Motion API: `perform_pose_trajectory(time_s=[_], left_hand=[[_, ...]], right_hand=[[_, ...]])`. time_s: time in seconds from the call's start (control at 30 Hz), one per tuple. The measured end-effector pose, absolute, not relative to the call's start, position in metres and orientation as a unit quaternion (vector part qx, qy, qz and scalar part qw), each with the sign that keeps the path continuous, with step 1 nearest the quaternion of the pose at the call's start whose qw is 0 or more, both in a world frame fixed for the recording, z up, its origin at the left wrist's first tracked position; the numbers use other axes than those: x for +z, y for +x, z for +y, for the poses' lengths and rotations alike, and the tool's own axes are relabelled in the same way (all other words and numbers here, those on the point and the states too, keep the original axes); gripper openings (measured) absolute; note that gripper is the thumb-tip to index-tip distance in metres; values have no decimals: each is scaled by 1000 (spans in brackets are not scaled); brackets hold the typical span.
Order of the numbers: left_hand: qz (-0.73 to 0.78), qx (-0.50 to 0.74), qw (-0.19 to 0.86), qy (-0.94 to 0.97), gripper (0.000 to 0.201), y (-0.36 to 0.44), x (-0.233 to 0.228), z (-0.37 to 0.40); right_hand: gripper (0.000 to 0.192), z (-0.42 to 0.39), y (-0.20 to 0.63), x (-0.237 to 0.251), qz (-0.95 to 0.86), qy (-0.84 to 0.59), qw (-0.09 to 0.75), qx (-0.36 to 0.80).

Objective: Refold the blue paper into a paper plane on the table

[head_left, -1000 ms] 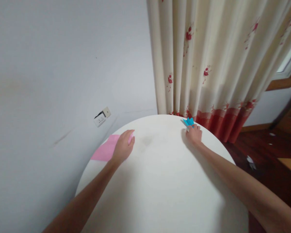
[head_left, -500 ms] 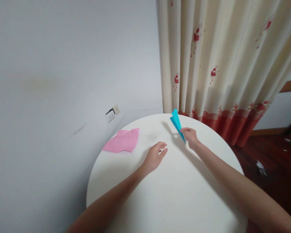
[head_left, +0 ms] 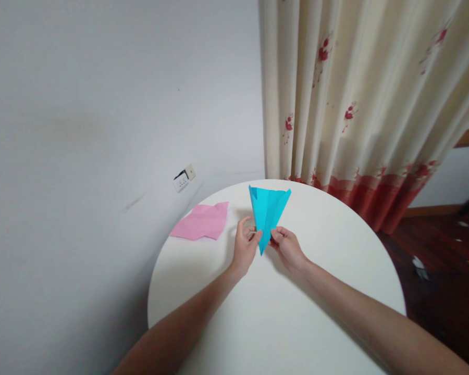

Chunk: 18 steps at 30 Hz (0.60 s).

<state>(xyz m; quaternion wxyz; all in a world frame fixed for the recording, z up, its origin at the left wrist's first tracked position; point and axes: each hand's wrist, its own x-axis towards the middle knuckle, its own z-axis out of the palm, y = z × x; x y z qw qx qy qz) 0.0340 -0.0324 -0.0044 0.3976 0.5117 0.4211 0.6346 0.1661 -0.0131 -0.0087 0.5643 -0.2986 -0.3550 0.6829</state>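
A blue piece of folded paper (head_left: 268, 208) is spread into a fan-like triangle, its narrow tip toward me and its wide edge away. On its left side, my left hand (head_left: 246, 245) pinches the paper near the tip with the thumb on top. My right hand (head_left: 289, 247) grips the opposite edge, thumb and fingers closed on it. Both hands hold the paper over the white round table (head_left: 297, 307). To the left of my left hand lies a creased pink sheet of paper (head_left: 201, 223), touched by neither hand.
A pale wall (head_left: 101, 130) with a socket (head_left: 181, 182) stands behind and left of the table. Floral curtains (head_left: 347, 104) hang behind it on the right. A small pale object (head_left: 420, 268) lies on the dark floor at right.
The blue paper has moved left and toward me and has gone from narrow to spread wide. My left hand, empty before, now holds its left edge. The pink sheet stays on the table.
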Motion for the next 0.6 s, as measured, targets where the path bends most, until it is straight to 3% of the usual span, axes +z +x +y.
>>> perform_pose_trajectory(time_s=[0.13,0.33,0.47,0.6], left_hand=[[434,634,393,506,41,34,-8,-31],[470,584,277,601,33,33,-11,-33],[483,494,197,695,38,32,-15,-32],[495,469,198,704,44,30,-15,-30]], right_hand=[[39,-17,167,-10,-340,-282,570,693],[32,-21,168,-11,-356,-317,561,677],[31,-20,169,-13,-385,-370,566,628],[26,-19,168,-12,-458,-383,582,553]])
